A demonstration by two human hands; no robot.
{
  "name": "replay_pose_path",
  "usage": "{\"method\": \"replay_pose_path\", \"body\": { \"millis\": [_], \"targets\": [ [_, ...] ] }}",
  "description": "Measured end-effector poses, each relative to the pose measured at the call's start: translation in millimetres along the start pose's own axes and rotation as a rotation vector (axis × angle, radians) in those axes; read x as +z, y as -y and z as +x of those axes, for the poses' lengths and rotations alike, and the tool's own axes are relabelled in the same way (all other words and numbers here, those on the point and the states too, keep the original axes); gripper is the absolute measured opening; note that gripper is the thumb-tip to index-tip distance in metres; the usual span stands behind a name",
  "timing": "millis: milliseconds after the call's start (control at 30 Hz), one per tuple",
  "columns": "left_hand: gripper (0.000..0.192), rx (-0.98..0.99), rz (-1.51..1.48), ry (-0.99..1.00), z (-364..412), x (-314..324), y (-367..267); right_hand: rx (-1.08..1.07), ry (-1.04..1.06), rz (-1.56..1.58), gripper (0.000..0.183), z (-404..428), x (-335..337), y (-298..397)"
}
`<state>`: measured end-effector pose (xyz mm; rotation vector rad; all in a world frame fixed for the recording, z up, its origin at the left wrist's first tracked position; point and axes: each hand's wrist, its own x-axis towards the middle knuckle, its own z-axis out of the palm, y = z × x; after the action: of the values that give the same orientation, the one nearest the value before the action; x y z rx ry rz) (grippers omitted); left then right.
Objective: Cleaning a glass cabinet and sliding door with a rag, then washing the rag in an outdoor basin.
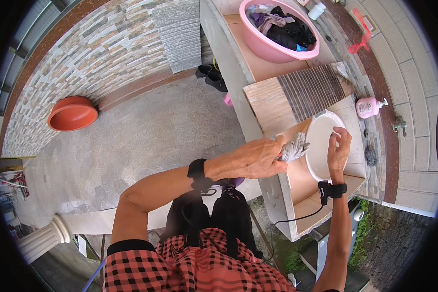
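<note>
My left hand (257,158) grips a bundle of whitish-grey cloth or strands (294,148), with a bit of red showing at the fingers. The bundle sticks out towards a white plastic basin (319,146) in the tiled sink. Over the far side of this basin is my right hand (339,149), its fingers bent and apart, with nothing seen in it. Just beyond the basin, a ridged wooden washboard (299,96) lies across the sink's edges. Further off stands a pink basin (277,56) heaped with dark and purple laundry (288,29).
A pink pump bottle (367,107) and a white bottle (317,11) stand on the ledge beside a wall tap (399,126). Red ribbon (361,34) hangs on the wall. An orange basin (73,114) and black shoes (212,77) are on the floor to the left.
</note>
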<state>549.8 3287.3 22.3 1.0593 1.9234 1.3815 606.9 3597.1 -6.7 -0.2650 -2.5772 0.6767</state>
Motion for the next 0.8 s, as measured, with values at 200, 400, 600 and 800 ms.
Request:
{"method": "replay_pose_path", "body": {
  "millis": [200, 400, 600, 800],
  "targets": [
    [0.032, -0.244, 0.278, -0.280, -162.2, -84.8, 69.6, 0.080, 0.200, 0.639, 0.023, -31.7, 71.2, 191.7],
    [0.035, -0.702, 0.510, -0.542, -352.6, -98.2, 113.1, -0.208, 0.424, 0.576, 0.018, -79.7, 170.9, 295.0],
    [0.038, -1.070, 0.374, -0.767, -491.9, -53.3, 114.2, -0.353, 0.687, 0.651, 0.020, -88.7, 244.2, 399.3],
    [0.035, -1.273, 0.216, -1.011, -538.7, -39.9, 109.4, -0.550, 0.930, 0.581, 0.017, -71.7, 337.8, 430.6]
  ]
}}
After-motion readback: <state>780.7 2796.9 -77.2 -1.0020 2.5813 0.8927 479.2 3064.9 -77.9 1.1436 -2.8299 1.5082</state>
